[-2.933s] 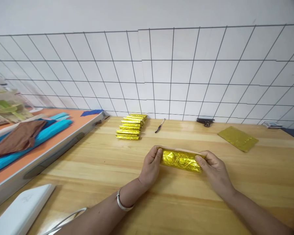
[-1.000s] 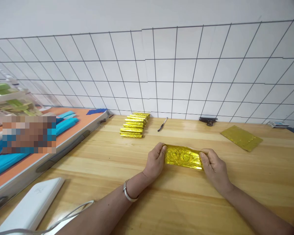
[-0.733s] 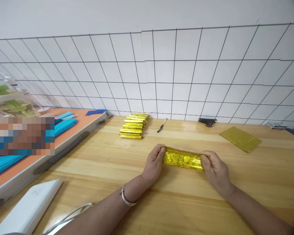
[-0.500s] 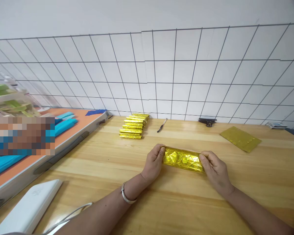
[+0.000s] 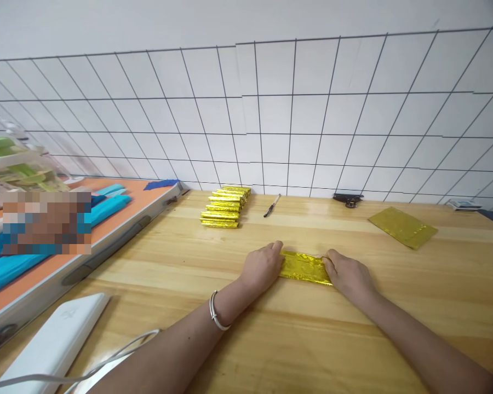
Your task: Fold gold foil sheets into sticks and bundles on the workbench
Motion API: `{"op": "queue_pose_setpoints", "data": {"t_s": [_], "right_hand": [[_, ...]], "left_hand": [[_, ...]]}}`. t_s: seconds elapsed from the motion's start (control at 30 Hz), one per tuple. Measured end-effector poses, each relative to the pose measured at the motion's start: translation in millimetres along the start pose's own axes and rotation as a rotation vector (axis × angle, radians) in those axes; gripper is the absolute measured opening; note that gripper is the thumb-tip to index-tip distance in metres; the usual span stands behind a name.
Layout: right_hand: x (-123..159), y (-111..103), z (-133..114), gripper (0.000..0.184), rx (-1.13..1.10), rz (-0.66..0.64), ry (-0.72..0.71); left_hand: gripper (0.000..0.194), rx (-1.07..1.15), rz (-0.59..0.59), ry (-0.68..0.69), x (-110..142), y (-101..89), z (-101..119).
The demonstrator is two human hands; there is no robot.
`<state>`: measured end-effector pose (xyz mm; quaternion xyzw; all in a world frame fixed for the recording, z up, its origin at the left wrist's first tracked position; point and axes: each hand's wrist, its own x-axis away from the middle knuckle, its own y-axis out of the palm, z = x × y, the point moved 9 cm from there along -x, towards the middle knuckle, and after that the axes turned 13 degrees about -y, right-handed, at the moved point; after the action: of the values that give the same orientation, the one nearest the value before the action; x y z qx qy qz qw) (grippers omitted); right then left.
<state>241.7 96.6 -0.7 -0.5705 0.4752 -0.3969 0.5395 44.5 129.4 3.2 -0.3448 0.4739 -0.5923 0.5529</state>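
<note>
Gold foil strip (image 5: 305, 268) gripped at both ends by left hand (image 5: 263, 267) and right hand (image 5: 350, 273), less foil showing between them now.
Both hands closed on it. A moment ago, thumbs lay plainly on its front face; now the backs turn up more and the hands sit closer together. Strip is centred low over the counter (image 5: 296, 339); touching or not, can't tell. Reads as working the foil rather than just spreading it. Gold foil rolls (image 5: 224, 208) stay piled at the back, flat gold sheet (image 5: 403, 227) off right, pen (image 5: 272, 206) between, all unmoved.
</note>
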Motion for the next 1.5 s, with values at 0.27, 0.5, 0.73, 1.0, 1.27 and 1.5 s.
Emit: {"op": "queue_pose_setpoints", "data": {"t_s": [0.27, 0.5, 0.73, 1.0, 1.27, 1.5], "right_hand": [[0, -1, -7, 0.028, 0.058, -0.023, -0.001], [-1, -3, -2, 0.025, 0.054, -0.029, 0.029], [-3, -5, 15, 0.024, 0.062, -0.022, 0.089], [9, -17, -60, 0.043, -0.004, 0.174, -0.392], [22, 18, -85, 0.067, -0.086, 0.005, -0.537], [20, 27, -79, 0.076, 0.031, 0.042, -0.538]], "left_hand": [[0.036, 0.072, 0.043, 0.457, 35, -16.4, 56], [0.065, 0.005, -0.21, 0.636, 63, 13.2, 76], [0.071, -0.025, -0.212, 0.587, 61, 15.8, 73], [0.066, 0.007, -0.151, 0.591, 65, 11.4, 75], [0.07, 0.024, -0.125, 0.631, 64, 14.3, 70], [0.092, -0.005, -0.231, 0.662, 62, 9.2, 54]]}}
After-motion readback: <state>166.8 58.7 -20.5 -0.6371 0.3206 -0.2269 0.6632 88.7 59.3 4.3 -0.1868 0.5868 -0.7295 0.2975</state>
